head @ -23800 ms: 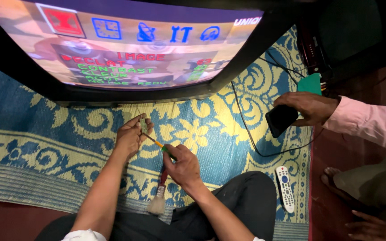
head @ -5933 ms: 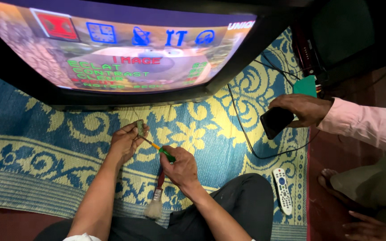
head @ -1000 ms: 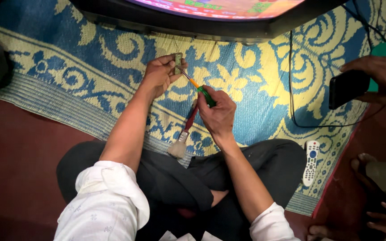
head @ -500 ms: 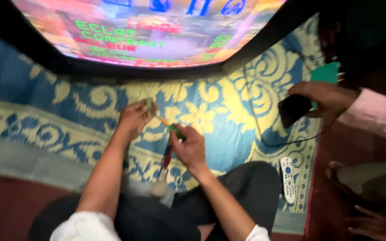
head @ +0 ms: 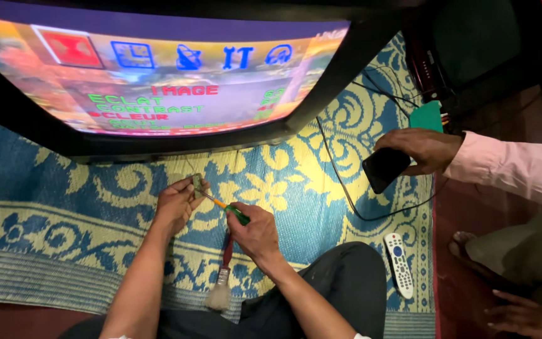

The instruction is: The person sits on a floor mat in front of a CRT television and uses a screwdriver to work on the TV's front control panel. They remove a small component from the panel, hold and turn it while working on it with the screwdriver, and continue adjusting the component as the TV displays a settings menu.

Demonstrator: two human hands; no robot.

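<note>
Clearly the right hand (head: pixel 255 231) grips a screwdriver (head: pixel 224 206) whose tip meets the small part (head: pixel 196 184) pinched by the left hand (head: pixel 177 204); near the mat's (head: pixel 45 220) middle, a slip could jab fingers.

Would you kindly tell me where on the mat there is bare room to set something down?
The mat lies bare left of the left hand, below the television. A smaller patch lies between the right hand and the black cable. It is crowded around the brush, and by the remote.
</note>
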